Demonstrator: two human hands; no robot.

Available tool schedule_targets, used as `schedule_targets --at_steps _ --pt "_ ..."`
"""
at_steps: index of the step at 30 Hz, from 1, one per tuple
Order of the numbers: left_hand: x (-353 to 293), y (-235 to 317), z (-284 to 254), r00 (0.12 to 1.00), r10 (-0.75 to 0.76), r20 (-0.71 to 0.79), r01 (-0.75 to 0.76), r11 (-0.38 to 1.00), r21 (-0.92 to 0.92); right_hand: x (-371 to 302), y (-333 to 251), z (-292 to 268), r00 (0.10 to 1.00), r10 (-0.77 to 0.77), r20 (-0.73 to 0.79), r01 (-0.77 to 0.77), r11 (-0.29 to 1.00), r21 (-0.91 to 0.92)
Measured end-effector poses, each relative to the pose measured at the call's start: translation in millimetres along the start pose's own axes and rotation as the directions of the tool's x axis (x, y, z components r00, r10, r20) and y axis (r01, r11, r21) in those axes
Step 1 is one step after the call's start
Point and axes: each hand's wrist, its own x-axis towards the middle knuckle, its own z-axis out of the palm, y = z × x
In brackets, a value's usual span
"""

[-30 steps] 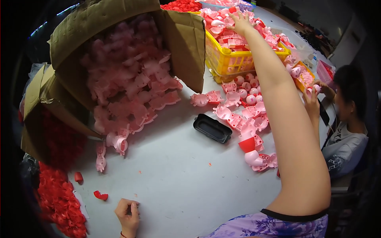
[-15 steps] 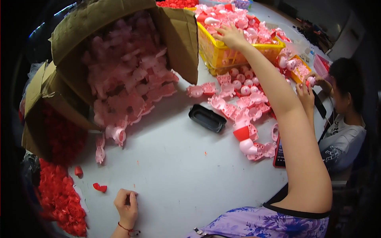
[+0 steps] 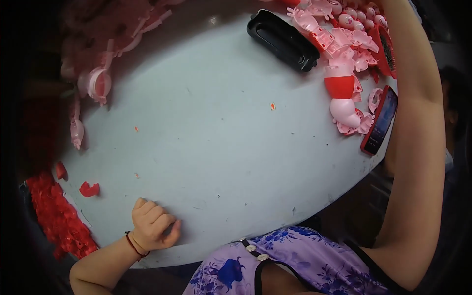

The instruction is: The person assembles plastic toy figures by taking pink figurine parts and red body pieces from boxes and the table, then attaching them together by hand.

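Note:
My left hand [image 3: 155, 225] rests on the pale table in a loose fist, a thin cord round its wrist. Its fingers are curled and nothing shows in them. A curved red plastic piece [image 3: 89, 190] lies just beyond it. My right arm [image 3: 417, 123] stretches away along the right side, and its hand is beyond the top edge, out of sight. To the left of that arm are pink plastic shell parts [image 3: 365, 58] and a pink figure part with a red band [image 3: 340, 88]. Round pale-pink balls [image 3: 356, 18] sit at the far right.
A black tray [image 3: 282, 39] lies near the pink parts. A red-edged phone [image 3: 381, 122] rests at the table's right edge. Red pieces [image 3: 59, 211] are heaped at the left. Pink shells [image 3: 98, 83] spill in shadow at the far left. A person is partly visible behind my right arm.
The view has tipped down toward the near table, so the yellow basket and my right hand, which was on the pink parts in it, have left the picture. My left hand remains curled on the table.

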Motion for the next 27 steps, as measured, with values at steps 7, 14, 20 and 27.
schedule_targets --at_steps 7,14,20,27 --pt "-3.5 -5.2 3.4 0.995 0.045 0.092 -0.042 0.999 -0.034 -7.8 -14.5 -8.9 0.976 -0.033 -0.215 0.110 0.927 0.357" --pt "-2.6 0.8 0.0 0.979 0.112 0.169 -0.123 0.991 0.054 -30.3 -96.6 -21.1 0.915 0.331 -0.231 -0.394 0.858 -0.329" --pt "-16.3 17.1 -0.4 0.950 0.174 0.259 -0.208 0.971 0.113 -28.0 -103.8 -19.0 0.880 0.413 -0.236 -0.447 0.887 -0.118" --pt "3.4 9.3 -12.6 0.903 0.254 0.347 -0.265 0.964 -0.016 -26.1 -110.6 -41.0 0.719 0.433 -0.544 -0.550 0.832 -0.065"
